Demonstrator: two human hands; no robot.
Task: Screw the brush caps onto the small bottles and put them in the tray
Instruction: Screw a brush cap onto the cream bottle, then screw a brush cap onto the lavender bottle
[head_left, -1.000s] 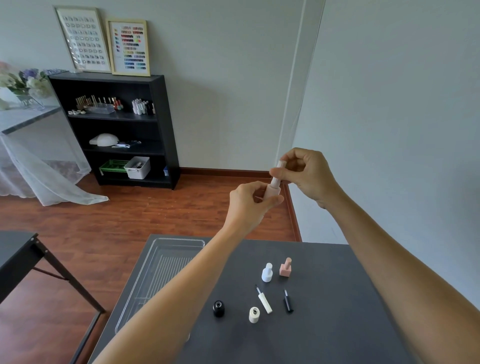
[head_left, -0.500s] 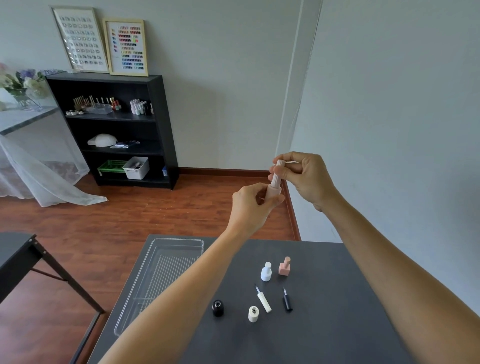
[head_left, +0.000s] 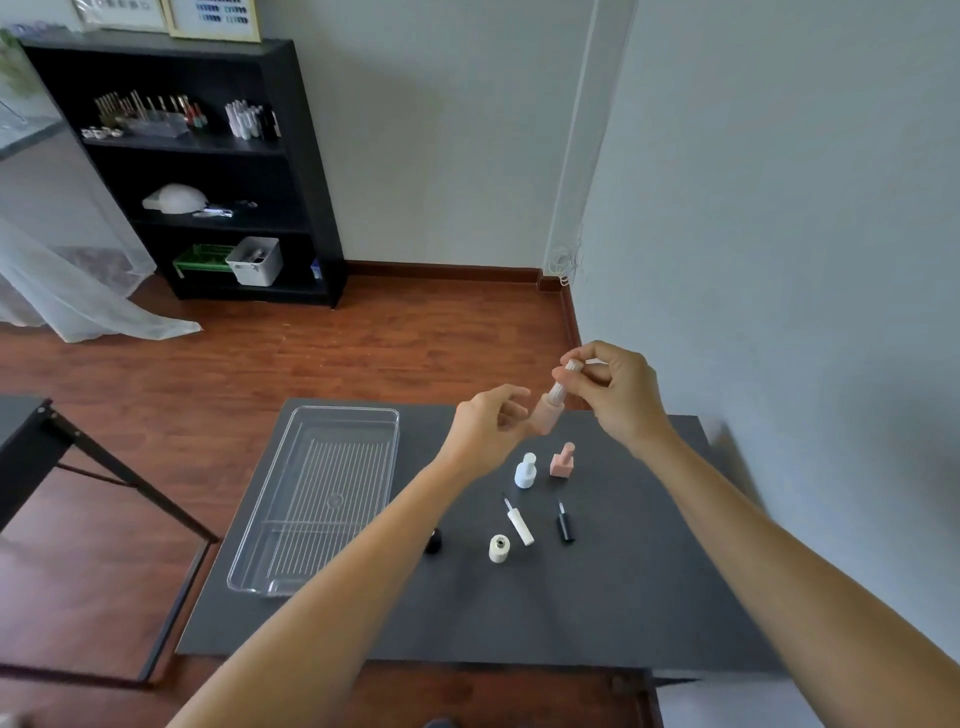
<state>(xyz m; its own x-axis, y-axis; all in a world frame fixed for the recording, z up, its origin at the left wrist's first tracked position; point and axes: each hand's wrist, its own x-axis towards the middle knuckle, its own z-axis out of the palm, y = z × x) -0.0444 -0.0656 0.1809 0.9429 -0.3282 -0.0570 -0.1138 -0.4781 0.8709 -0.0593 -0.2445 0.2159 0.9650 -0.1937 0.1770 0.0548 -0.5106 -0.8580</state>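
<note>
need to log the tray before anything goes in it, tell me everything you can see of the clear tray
The clear tray is a shallow rectangular bin of transparent plastic, with rounded corners, low walls and a ribbed floor. It lies flat on the left part of the dark table, its long side running away from the person. Nothing is inside it, and neither hand touches it.

Both bare forearms reach forward and converge above the table. The left hand (head_left: 485, 428) is half-open, its fingers loosely curled, fingertips touching the pink bottle (head_left: 545, 418) (whether it grips is unclear). The right hand (head_left: 615, 392), raised slightly higher, pinches the ribbed cap (head_left: 563, 382) between thumb and fingertips.
</note>
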